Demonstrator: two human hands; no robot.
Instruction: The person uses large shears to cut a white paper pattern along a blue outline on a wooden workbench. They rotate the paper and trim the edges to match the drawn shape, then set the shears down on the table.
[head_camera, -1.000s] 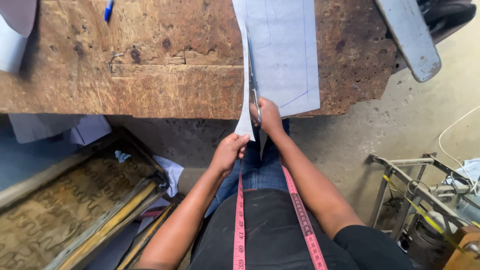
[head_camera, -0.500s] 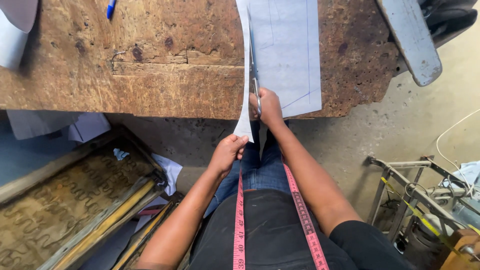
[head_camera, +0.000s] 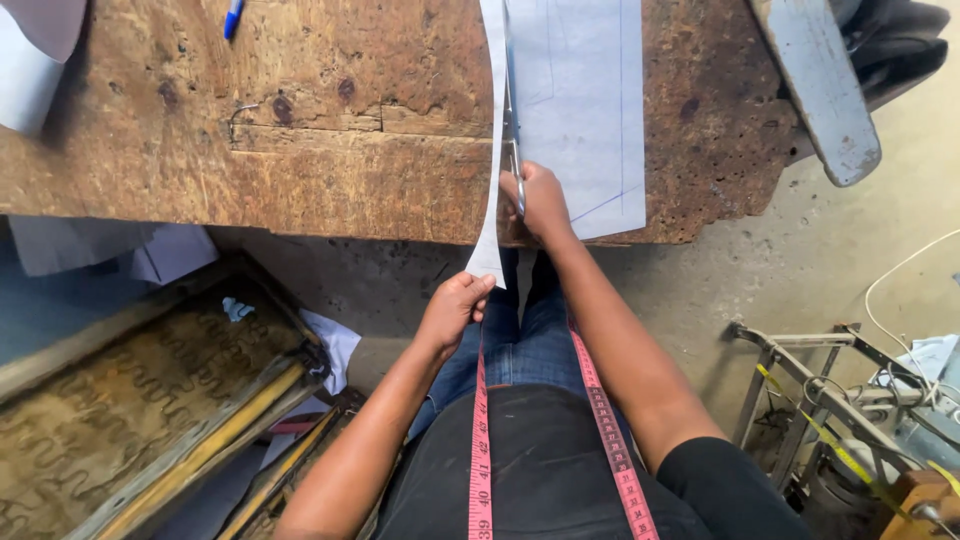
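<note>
The workbench (head_camera: 330, 140) is rough, unfinished chipboard-like wood, matt brown, pitted and crumbling along its near edge. On it lies a sheet of thin, smooth, matt pale-blue paper (head_camera: 580, 110) with fine pen lines. The scissors (head_camera: 513, 130), at the sheet's left side, are bare metal with a dull shine. Left of the scissors, the cut strip (head_camera: 490, 190) is the same limp paper. Below the bench edge hangs a tape measure (head_camera: 480, 440), pink flexible cloth or plastic, slightly glossy. Far right of the bench, a board (head_camera: 820, 90) looks like worn, scuffed grey-painted wood.
</note>
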